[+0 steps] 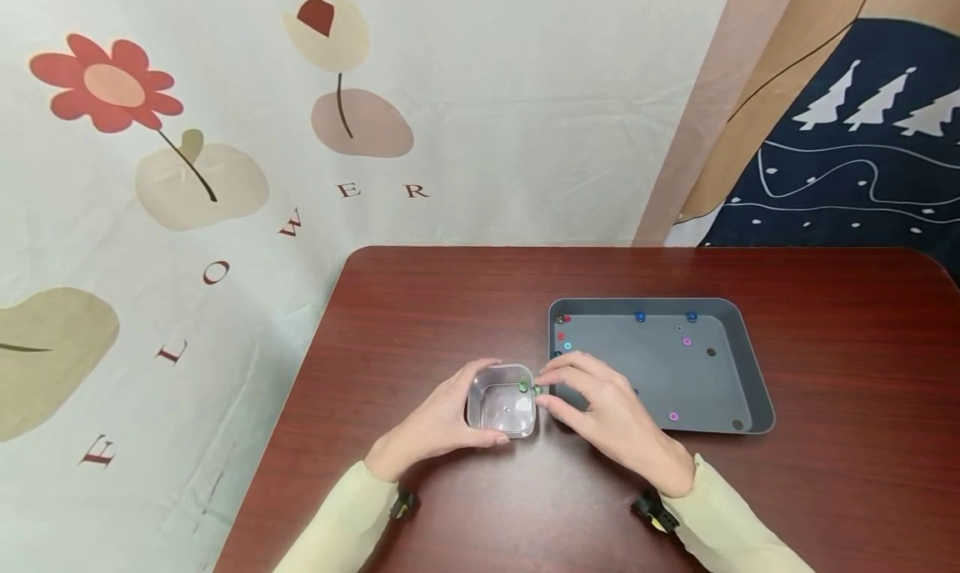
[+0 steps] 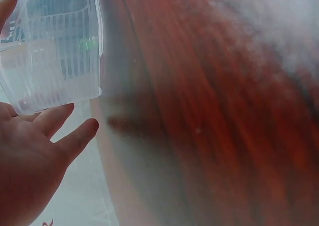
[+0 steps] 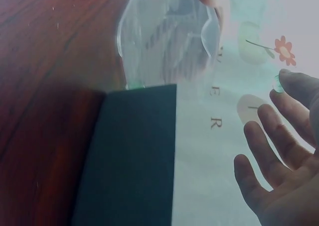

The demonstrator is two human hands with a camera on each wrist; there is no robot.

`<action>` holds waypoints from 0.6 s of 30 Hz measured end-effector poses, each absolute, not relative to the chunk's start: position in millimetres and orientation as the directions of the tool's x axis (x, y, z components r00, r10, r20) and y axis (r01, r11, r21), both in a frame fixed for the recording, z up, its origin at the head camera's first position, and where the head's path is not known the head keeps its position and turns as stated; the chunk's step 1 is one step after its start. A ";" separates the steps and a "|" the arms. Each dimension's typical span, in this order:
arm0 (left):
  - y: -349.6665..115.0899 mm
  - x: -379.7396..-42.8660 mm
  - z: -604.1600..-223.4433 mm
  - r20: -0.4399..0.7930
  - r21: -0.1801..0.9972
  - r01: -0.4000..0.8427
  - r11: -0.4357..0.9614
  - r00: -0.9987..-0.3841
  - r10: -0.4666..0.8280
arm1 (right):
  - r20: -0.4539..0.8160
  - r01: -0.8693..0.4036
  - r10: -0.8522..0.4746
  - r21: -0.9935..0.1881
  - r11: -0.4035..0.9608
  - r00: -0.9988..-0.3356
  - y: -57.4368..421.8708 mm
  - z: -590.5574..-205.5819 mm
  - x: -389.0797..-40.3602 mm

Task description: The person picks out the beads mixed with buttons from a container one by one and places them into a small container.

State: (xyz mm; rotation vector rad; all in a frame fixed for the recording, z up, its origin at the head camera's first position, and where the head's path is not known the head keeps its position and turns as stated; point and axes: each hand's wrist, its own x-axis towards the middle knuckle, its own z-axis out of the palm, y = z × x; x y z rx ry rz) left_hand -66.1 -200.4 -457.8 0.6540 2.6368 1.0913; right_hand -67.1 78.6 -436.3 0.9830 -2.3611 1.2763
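My left hand (image 1: pixel 442 413) grips a small clear plastic container (image 1: pixel 508 406), thumb along its near side and fingers at the far side. In the left wrist view the container's ribbed wall (image 2: pixel 60 56) rises above the fingers. A green bead (image 1: pixel 522 387) shows inside, near the right rim. At that rim, my right hand (image 1: pixel 600 402) pinches another small green bead (image 3: pixel 278 84) between thumb and index finger. Its other fingers are spread in the right wrist view. The right hand overlaps the left edge of a grey tray (image 1: pixel 660 377).
Small rings and beads lie scattered in the tray, among them a blue bead (image 1: pixel 692 316), a pink ring (image 1: pixel 673 417) and a dark brown piece (image 1: pixel 711 352). The tray's raised wall stands right of the container. Beneath is a reddish-brown wooden table (image 1: pixel 450 306), with a patterned cloth (image 1: pixel 525 123) behind.
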 end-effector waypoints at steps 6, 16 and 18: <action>-200.4 -65.7 -457.9 -0.040 0.709 0.308 0.635 -0.881 0.472 | 0.522 -0.691 -0.464 -0.626 0.362 -0.716 66.8 -440.9 -67.3; -200.9 -65.0 -457.7 -0.048 0.704 0.299 0.644 -0.885 0.463 | 0.509 -0.706 -0.502 -0.603 0.372 -0.699 51.9 -443.5 -66.8; -200.8 -65.1 -457.8 -0.051 0.704 0.297 0.645 -0.885 0.462 | 0.503 -0.706 -0.508 -0.597 0.380 -0.699 50.0 -444.1 -67.4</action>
